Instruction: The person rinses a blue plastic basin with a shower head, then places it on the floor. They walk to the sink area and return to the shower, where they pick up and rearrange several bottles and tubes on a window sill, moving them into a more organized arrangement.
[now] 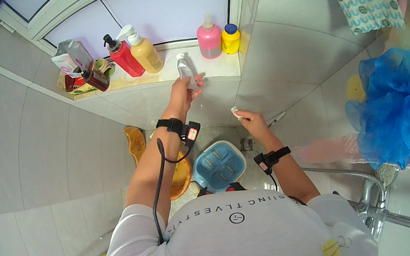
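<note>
My left hand [183, 95] grips the lower end of a silver squeeze tube [183, 68] with a white cap, at the front edge of the tiled window sill [219, 69]. Its cap points towards the window; whether the tube touches the sill I cannot tell. Lower and to the right, my right hand [253, 122] pinches a small crumpled white piece [235, 113], perhaps tissue or cloth, in front of the wall. Nearest the tube on the sill are a yellow pump bottle [147, 56] to its left and a pink bottle [209, 39] to its right.
Also on the sill stand a red pump bottle [126, 59], a dark bottle [96, 80] and a yellow jar [231, 40]. Below are a blue basin [217, 166] and an orange tub [181, 176]. A blue mesh sponge [393, 108] hangs right, above a shower mixer [370, 206].
</note>
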### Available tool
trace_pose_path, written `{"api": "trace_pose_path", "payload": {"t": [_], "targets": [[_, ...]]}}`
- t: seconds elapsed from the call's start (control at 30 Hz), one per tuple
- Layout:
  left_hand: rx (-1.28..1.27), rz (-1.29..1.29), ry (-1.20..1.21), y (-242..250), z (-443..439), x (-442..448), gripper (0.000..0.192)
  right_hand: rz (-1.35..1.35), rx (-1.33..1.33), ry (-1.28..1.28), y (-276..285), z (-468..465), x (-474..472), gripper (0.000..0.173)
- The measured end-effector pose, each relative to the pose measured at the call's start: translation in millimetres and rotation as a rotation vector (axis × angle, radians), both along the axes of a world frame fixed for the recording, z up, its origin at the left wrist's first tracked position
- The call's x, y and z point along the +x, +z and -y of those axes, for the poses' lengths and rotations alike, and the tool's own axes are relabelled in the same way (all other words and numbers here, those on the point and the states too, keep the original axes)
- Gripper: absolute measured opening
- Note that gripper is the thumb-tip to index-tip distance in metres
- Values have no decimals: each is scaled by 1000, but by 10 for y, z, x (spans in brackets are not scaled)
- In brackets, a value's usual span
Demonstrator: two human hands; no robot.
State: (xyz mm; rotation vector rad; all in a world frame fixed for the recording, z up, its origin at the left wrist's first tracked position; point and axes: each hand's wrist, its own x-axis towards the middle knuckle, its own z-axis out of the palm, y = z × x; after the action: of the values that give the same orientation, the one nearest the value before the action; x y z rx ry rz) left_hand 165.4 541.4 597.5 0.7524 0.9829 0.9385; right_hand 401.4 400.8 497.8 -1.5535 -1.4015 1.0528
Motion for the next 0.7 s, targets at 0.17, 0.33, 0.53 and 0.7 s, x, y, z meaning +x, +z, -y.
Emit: {"api": "trace_pose_path", "payload": {"t": [0.17, 0.33, 0.53, 0.7], "targets": [[-109, 37, -92, -53, -338, 201, 33, -75, 12, 20, 83, -83, 125, 27], [-31, -512, -278, 42, -538, 361, 42, -133, 60, -1, 287, -190, 74, 26], [-6, -869, -232, 137, -574, 611, 51, -133, 52, -27, 307, -234, -26, 27], [217, -1046, -288, 30, -540, 388, 52, -132, 48, 12, 373, -249, -244, 27]]}}
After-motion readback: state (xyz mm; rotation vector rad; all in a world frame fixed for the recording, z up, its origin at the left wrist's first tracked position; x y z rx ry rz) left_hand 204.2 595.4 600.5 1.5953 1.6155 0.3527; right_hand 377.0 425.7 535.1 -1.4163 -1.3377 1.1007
